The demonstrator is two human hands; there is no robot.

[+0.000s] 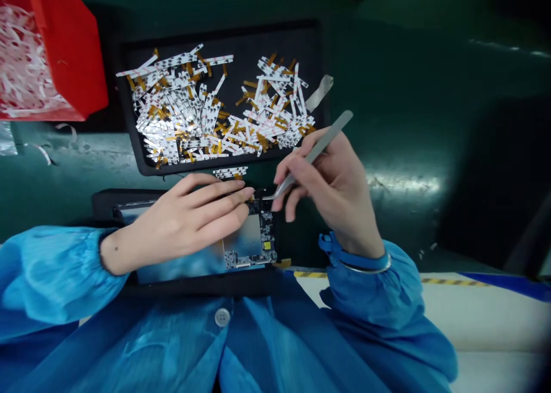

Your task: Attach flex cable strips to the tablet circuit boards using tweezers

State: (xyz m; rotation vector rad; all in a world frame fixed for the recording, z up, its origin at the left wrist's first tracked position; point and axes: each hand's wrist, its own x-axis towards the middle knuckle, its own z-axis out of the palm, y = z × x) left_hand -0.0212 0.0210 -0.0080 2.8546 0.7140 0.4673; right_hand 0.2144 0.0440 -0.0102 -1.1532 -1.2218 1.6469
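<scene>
My left hand (pixel 189 221) lies flat on an opened device (pixel 253 244) with a circuit board and metal shield, fingers stretched out and pressing near its top edge. My right hand (pixel 331 181) pinches metal tweezers (pixel 318 149), whose tips touch the board's upper corner beside my left fingertips. The device sits in a black holder (pixel 103 201) at the table's near edge. Both arms wear blue sleeves; a blue wrist strap circles my right wrist.
A black tray (pixel 129 129) behind the device holds several white and orange flex strips (pixel 206 112). One loose strip (pixel 230 172) lies just in front of it. A red bin (pixel 73 54) with white scraps stands at the back left. The surface is dark green.
</scene>
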